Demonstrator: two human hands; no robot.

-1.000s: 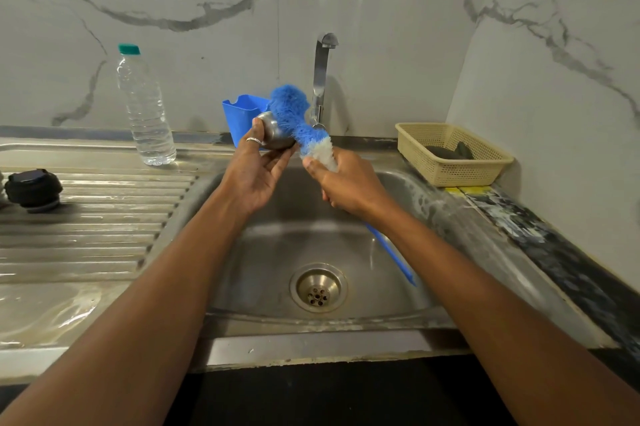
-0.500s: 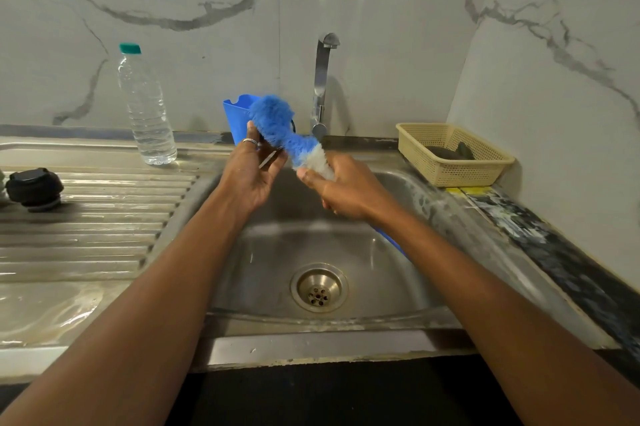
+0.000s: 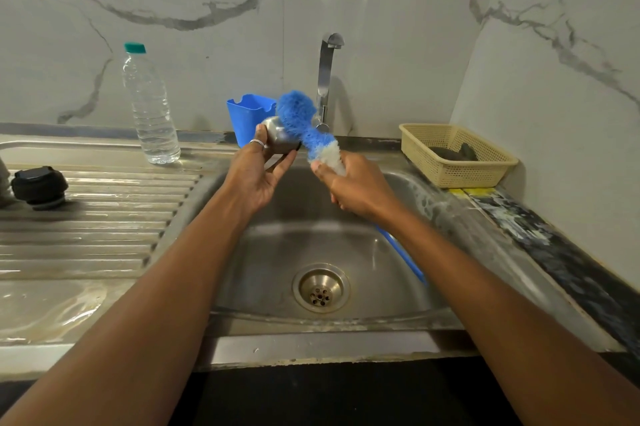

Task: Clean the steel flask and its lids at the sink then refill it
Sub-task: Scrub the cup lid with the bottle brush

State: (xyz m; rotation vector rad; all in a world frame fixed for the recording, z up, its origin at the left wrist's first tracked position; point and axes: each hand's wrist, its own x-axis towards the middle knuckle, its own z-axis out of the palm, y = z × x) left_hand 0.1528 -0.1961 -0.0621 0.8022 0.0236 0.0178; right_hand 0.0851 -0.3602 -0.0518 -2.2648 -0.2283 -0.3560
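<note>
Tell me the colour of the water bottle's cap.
The cap is teal green, seen best in the head view.

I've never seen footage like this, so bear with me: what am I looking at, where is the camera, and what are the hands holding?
No machine here: a person wears one camera on the head, looking down at their own arms over a steel sink. The left hand holds a small steel lid; the right hand grips a blue brush, its bristles against that lid. On the draining board stand a black lid and a water bottle; a basket sits at the right.
</note>
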